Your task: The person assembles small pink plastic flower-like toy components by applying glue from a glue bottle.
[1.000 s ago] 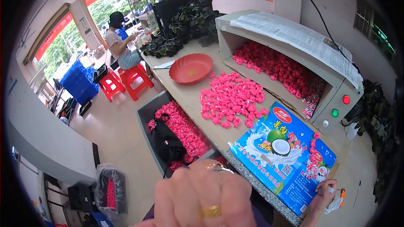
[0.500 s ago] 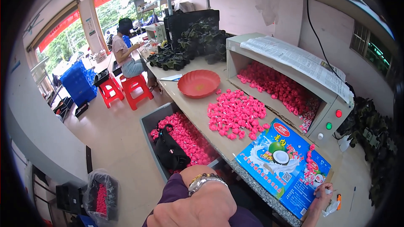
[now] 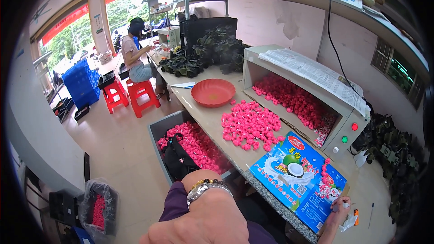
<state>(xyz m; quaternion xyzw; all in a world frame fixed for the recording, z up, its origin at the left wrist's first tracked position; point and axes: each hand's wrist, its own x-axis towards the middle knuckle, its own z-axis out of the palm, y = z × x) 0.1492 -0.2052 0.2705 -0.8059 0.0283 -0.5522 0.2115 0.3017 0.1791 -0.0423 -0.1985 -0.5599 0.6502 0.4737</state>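
My left hand (image 3: 199, 219), with a watch and a beaded bracelet on its wrist, is very close at the bottom middle. Its back shows, and the lower edge cuts off its fingers. At the lower right, my right hand (image 3: 338, 208) rests by the edge of a blue printed cardboard sheet (image 3: 282, 176). Its fingers are closed around something small and pale that I cannot make out. On the sheet lie a row of small pink pieces (image 3: 325, 167) and some white-and-pink bits (image 3: 324, 190). Beside that hand are a crumpled white wrapper (image 3: 348, 222) and an orange tool (image 3: 356, 217).
Many pink pieces (image 3: 249, 124) lie loose on the table near a red bowl (image 3: 213, 92). More fill a grey box machine (image 3: 304, 97) and a grey bin (image 3: 156, 129) holding a black bag (image 3: 178, 159). A seated person (image 3: 135, 56) works farther off. A lined bin (image 3: 98, 210) stands lower left.
The view has turned a little, shifting the scene slightly. My left hand has moved a bit left in the picture. My right hand stays at the cardboard's edge with its fingers closed.
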